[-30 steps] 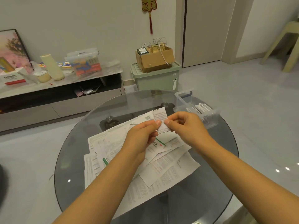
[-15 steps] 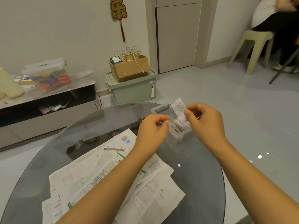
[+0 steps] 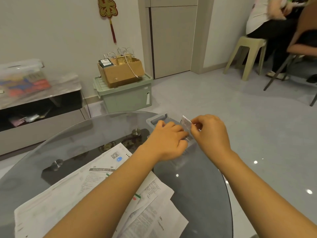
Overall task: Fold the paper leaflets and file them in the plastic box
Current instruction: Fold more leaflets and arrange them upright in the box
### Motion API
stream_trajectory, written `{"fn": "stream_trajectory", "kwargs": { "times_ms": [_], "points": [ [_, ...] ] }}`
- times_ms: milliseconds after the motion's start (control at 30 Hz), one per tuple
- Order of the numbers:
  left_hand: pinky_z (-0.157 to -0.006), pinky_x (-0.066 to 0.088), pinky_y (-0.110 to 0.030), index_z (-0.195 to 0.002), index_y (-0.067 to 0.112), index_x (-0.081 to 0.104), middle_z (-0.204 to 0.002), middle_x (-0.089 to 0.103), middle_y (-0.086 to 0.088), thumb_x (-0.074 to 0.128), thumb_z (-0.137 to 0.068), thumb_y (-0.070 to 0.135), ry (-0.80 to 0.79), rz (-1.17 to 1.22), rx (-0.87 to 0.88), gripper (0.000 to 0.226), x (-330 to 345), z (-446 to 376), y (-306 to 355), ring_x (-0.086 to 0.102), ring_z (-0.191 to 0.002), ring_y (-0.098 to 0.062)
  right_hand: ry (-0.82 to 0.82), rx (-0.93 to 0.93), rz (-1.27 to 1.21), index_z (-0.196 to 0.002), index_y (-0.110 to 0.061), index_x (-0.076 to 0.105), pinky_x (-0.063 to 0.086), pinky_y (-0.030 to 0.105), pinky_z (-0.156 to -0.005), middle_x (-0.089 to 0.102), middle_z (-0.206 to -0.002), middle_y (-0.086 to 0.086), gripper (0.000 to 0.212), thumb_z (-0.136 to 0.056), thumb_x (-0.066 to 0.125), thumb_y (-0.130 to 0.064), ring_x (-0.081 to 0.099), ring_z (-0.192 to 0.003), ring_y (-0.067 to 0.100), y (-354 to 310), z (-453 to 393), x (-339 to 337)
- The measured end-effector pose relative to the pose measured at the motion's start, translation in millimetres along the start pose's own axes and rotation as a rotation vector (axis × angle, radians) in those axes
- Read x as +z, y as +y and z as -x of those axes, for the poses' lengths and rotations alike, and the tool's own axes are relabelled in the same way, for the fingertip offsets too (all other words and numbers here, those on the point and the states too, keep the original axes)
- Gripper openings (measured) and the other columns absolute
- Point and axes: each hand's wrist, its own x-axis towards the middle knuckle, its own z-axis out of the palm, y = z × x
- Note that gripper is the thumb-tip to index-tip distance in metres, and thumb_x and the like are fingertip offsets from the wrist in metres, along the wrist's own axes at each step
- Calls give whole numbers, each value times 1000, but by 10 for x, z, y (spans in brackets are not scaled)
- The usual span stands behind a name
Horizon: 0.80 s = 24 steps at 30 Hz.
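Filing step: right hand (image 3: 210, 133) pinches folded leaflet (image 3: 186, 124) above box (image 3: 155, 119); left hand (image 3: 167, 140) fingers curled inside box, grip unclear; next, lower it into a gap.

The room is evenly lit by soft, warm indoor light. Small bright spots of lamps shine on the glossy floor (image 3: 255, 162) and on the glass table (image 3: 177, 175), so the light comes from above. Shadows are weak. The picture is a little soft; the shelf (image 3: 39, 90) at the left edge is blurred. The wide lens bends the door frame (image 3: 199, 35) and the edges.
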Motion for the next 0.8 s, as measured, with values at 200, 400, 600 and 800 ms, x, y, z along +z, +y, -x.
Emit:
{"fn": "stream_trajectory", "kwargs": {
  "times_ms": [200, 400, 600, 800],
  "points": [
    [-96, 24, -36, -117, 22, 60, -120, 52, 3, -4, -71, 44, 32, -4, -9, 82, 11, 17, -26, 41, -105, -14, -42, 10, 48, -92, -8, 73, 42, 32, -70, 65, -86, 10, 16, -87, 59, -13, 54, -89, 26, -8, -10, 23],
    [-101, 23, -37, -100, 17, 64, -101, 62, 2, 14, -80, 35, 37, 58, -22, 56, 32, 36, -47, 47, -93, -13, -12, -25, 94, -84, -1, 73, 41, 37, -71, 63, -81, 15, 11, -82, 62, -4, 53, -87, 32, -35, 9, 83],
    [-102, 22, -38, -84, 16, 49, -76, 50, 2, 19, -80, 32, 92, 88, -43, 35, 52, 50, -34, 39, -78, -14, -70, -38, 207, -74, -2, 71, 27, 28, -62, 59, -72, 14, 17, -82, 57, -6, 44, -75, 27, -87, -17, 84],
    [-107, 17, -38, -118, 21, 57, -86, 49, 5, 12, -81, 35, 72, 71, -22, 60, 35, 55, -37, 38, -88, -12, 4, 11, 164, -80, -3, 72, 32, 29, -64, 61, -79, 14, 17, -83, 56, -5, 51, -81, 29, -90, -14, 97]
  ]
}}
